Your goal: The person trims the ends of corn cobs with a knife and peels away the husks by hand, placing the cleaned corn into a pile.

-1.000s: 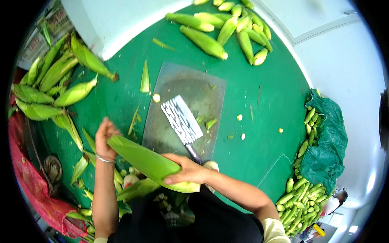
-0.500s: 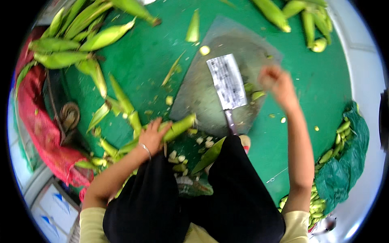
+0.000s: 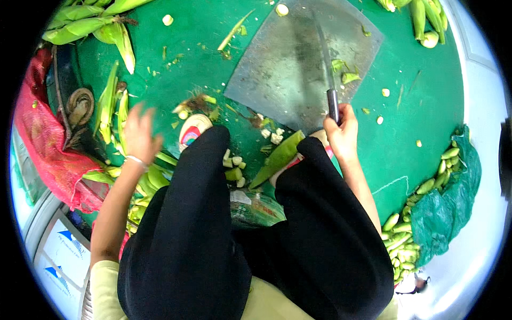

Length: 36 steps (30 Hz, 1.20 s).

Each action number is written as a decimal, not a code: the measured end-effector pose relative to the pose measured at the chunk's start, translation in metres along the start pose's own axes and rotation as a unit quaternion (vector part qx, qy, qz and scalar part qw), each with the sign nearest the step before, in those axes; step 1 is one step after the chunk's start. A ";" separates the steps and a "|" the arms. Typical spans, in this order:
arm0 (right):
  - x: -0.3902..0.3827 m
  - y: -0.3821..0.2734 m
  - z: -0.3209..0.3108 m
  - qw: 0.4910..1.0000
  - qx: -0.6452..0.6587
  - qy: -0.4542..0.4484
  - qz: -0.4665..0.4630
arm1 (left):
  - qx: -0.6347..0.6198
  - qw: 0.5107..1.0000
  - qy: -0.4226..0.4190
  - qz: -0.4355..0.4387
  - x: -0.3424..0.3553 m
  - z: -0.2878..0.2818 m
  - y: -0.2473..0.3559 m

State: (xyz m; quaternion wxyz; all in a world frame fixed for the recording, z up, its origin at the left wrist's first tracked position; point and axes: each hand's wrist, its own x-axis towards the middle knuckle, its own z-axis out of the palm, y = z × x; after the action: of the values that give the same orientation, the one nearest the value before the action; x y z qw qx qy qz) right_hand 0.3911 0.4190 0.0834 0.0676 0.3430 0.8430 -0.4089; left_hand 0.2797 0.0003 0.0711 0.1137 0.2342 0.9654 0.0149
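In my right hand (image 3: 341,130) is the dark handle of a cleaver (image 3: 332,101), held upright with its blade seen nearly edge-on over the grey cutting board (image 3: 266,80). My left hand (image 3: 141,133), slightly blurred, is empty with loosely spread fingers, beside green corn husks (image 3: 108,106) on the left. Below the board, a broad green leaf (image 3: 277,157) lies by my right knee, and small pale cut pieces (image 3: 237,160) are scattered between my legs.
Unhusked corn (image 3: 74,33) lies upper left, more ears (image 3: 418,18) upper right. A red mesh sack (image 3: 40,122) borders the left; a green sack (image 3: 442,218) with piled small ears (image 3: 400,240) borders the right. A person (image 3: 413,285) is partly visible at lower right.
The long green ear I held has left my hands. My right hand has taken the cleaver and lifted it off the board. My left hand has moved leftward and up.
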 end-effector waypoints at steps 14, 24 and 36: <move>-0.137 0.021 -0.119 0.983 0.138 0.120 0.014 | -0.025 0.937 -0.150 0.315 0.018 0.062 0.089; -0.148 0.030 -0.095 0.940 0.274 0.201 -0.021 | -0.085 0.980 -0.097 -0.153 -0.066 0.061 -0.120; -0.054 -0.110 -0.018 0.987 0.135 -0.055 0.072 | -0.410 0.816 0.090 -0.398 0.201 -0.029 -0.209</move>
State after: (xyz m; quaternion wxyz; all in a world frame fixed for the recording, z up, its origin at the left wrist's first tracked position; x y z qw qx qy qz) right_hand 0.3648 0.3569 0.1872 0.0957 0.3857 0.7483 -0.5312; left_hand 0.0058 -0.0940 0.0399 0.1080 -0.2412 0.8846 0.3842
